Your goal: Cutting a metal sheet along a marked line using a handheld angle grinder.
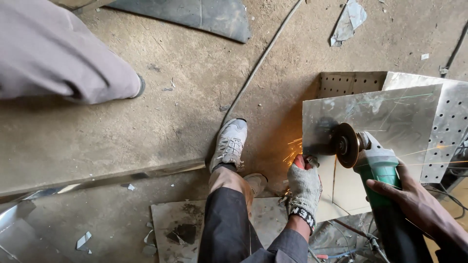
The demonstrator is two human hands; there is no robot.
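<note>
Head view, looking down at a dusty concrete floor (pixel 161 112).

Left hand (pixel 304 187) in a grey knitted fingerless glove, grip pressed together around the lower left edge of a shiny metal sheet (pixel 385 122), fingertips curled over the rim. Orange sparks (pixel 293 150) just above and left of that grip, at the sheet's edge.

Right hand (pixel 407 197) bare, grip wrapped tight on the dark rear body of a green angle grinder (pixel 378 168). Grinder disc (pixel 345 144) up and left of that grip, between the two hands, its edge touching the face of the sheet. Sheet tilted upward, leaning against a perforated metal box (pixel 451 122) further up and right of the right grip.

Left of the gloved grip: own leg in dark trousers, foot in a white sneaker (pixel 229 142) planted on the floor. Below both grips, a flat scuffed metal plate (pixel 180 229) under the leg. A thin cable (pixel 261 61) running up and away from the sneaker. Far up and left, another person's grey trouser leg (pixel 58 53). Scraps of sheet metal (pixel 348 19) scattered on the floor beyond.
</note>
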